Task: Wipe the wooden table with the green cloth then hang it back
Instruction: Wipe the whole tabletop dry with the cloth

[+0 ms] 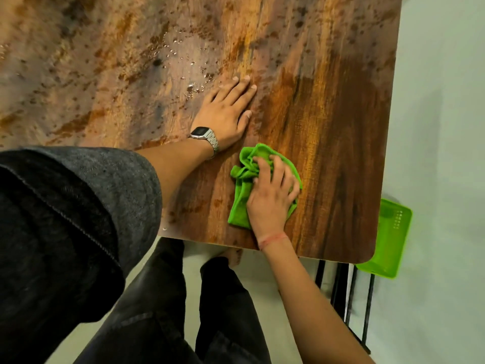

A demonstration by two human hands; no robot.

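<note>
Dark sleeve (65, 206): left forearm, nearest the lens. Left hand (227, 111): laid flat on the wooden table (328, 114), fingers straight, holding nothing; silver wristwatch (206, 137) on wrist. Right hand (271, 197): fingers curled into the bunched green cloth (241, 206), pressing it to the tabletop near the front edge. Water droplets (191, 72): beyond the left hand. Green plastic basket (385, 237): on the floor beside the table's right corner.

Dark grey sleeve (78, 200), silver wristwatch (204, 136) with dark face, red wrist thread (273, 239), dark trousers (168, 311)
</note>
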